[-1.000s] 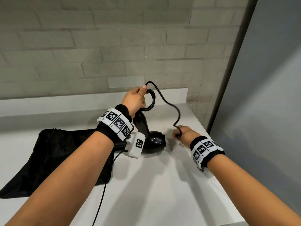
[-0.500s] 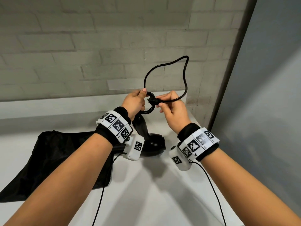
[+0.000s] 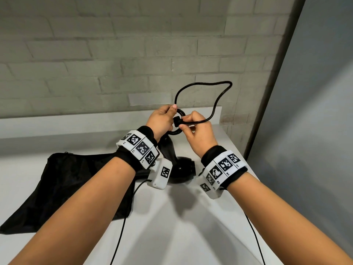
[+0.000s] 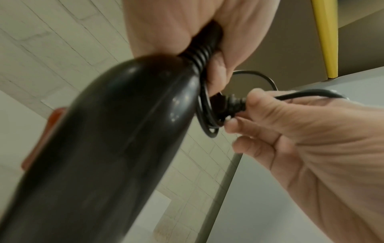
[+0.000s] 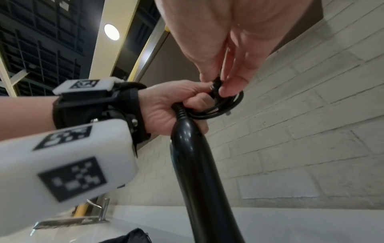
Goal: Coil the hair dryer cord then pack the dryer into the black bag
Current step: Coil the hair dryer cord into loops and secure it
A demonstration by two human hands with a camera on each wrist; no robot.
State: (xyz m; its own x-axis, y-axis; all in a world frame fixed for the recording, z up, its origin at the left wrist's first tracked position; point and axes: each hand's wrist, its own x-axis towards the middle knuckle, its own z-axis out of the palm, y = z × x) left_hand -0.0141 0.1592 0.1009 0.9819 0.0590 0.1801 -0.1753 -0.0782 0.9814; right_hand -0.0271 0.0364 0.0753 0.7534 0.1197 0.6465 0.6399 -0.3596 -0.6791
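Right hand (image 3: 198,131) now up beside left hand (image 3: 162,121), pinching plug (image 4: 232,105) | left clamps cord (image 3: 202,85) coils atop dryer (image 3: 181,169) | last loop nearly done (black bag (image 3: 66,184) lies below left forearm)

Hair dryer (image 3: 182,170): hard black plastic with a smooth, glossy finish that carries bright highlights along the handle (image 5: 199,164). Strain relief (image 4: 200,55) at the handle's end: ribbed black rubber or soft plastic, semi-gloss. Cord (image 3: 202,85): smooth black sheath with a slight sheen; plug (image 4: 234,103) of moulded black plastic, matt to satin. Black bag (image 3: 63,180): soft, matt woven cloth, lying limp and creased. Counter (image 3: 172,226): smooth white surface, low sheen. Wall (image 3: 114,54): pale painted brick, rough and matt. Wristbands (image 3: 223,165): black matt fabric bearing white matt plastic blocks with printed black-and-white markers. Bracket (image 5: 68,220): bright bare metal.
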